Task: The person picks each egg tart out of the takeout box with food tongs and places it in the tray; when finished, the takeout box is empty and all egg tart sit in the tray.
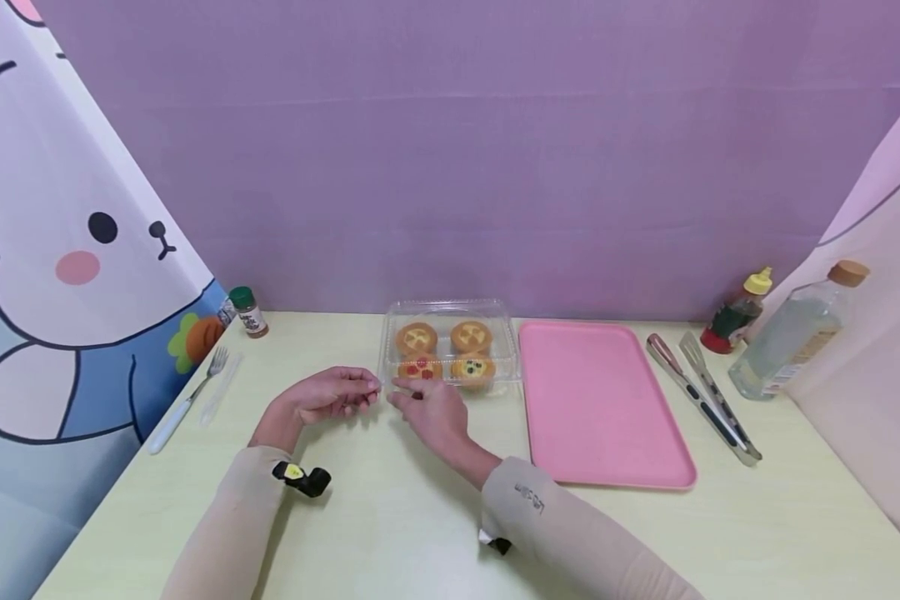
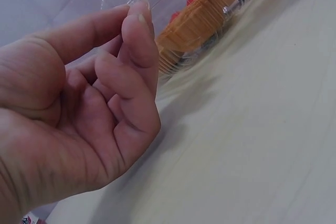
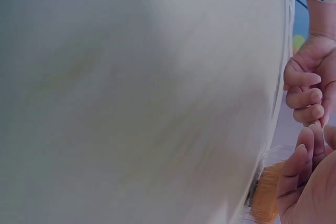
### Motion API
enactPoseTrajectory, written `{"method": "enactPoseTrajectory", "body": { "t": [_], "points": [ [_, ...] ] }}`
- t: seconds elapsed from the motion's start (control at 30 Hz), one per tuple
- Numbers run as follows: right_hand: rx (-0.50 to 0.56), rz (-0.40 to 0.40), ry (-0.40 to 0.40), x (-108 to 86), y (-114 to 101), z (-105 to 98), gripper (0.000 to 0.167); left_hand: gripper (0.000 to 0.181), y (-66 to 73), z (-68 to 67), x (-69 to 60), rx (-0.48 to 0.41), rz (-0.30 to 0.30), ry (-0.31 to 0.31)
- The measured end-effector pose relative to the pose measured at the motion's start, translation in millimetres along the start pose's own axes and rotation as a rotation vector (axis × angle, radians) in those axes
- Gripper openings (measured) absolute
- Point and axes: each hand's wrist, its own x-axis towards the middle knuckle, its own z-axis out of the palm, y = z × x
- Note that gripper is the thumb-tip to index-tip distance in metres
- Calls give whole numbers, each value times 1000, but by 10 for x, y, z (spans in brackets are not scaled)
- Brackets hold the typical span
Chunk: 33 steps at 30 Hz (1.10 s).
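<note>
A clear plastic container (image 1: 450,312) holds several round tarts, one with red topping (image 1: 420,368) at its front left. At the container's front-left corner my left hand (image 1: 326,393) pinches the plastic edge between thumb and index finger, the other fingers curled; the left wrist view shows this hand (image 2: 89,103) close up. My right hand (image 1: 437,417) is just to the right, thumb and fingertips bent at the same corner; in the right wrist view this hand (image 3: 310,182) nearly meets the left fingertips. Whether it grips the plastic is unclear, as is whether the lid is closed.
A pink tray (image 1: 607,408) lies right of the container, then tongs (image 1: 705,400), a red-based sauce bottle (image 1: 735,317) and a large clear bottle (image 1: 791,337). On the left are a fork (image 1: 187,404), a clear plastic utensil (image 1: 221,390) and a green-capped jar (image 1: 249,315).
</note>
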Motion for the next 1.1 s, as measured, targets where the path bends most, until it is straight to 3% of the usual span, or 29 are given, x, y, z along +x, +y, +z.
{"method": "enactPoseTrajectory", "body": {
  "t": [0.6, 1.1],
  "points": [
    [71, 63, 44, 49, -79, 119, 24, 8, -1, 33, 17, -2, 19, -27],
    [121, 67, 69, 41, -97, 133, 15, 6, 17, 51, 6, -37, -30, -8]
  ]
}}
